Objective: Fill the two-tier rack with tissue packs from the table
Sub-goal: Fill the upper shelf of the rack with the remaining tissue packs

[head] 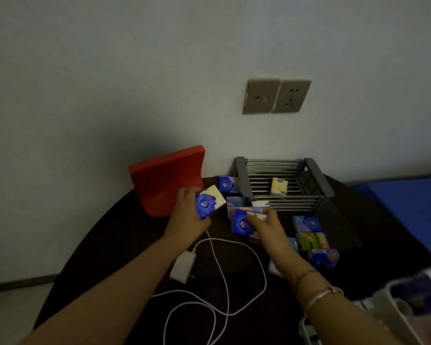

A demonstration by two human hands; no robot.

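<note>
My left hand [188, 220] gripped one small blue-and-white plastic-wrapped tissue pack [209, 201], with the fingers curled around its left side. My right hand [266, 226] pinched another blue tissue pack [244, 224] by its top edge, the thumb and fingers closed on it. Both packs were lifted a little above the dark round table [234, 327].

I judged that these packs are very light and soft, and the wrapper is a bit slippery, so it is better to hold them on the two flat sides and not to squeeze hard.

The grey two-tier rack with metal bars [279, 185] stood just beyond my right hand, against the wall. One pale yellow tissue pack [279, 186] already lay on its bars. Other loose packs [311, 241] were in a group to the right of my right hand, and some more lay between my hands and the rack.

Behind my left hand a red curved plastic piece [167, 180] leaned on the wall. A white charger with a long white cable [184, 267] lay below my hands. It did not block the way to the rack, I think, but my arms could catch the cable.
</note>
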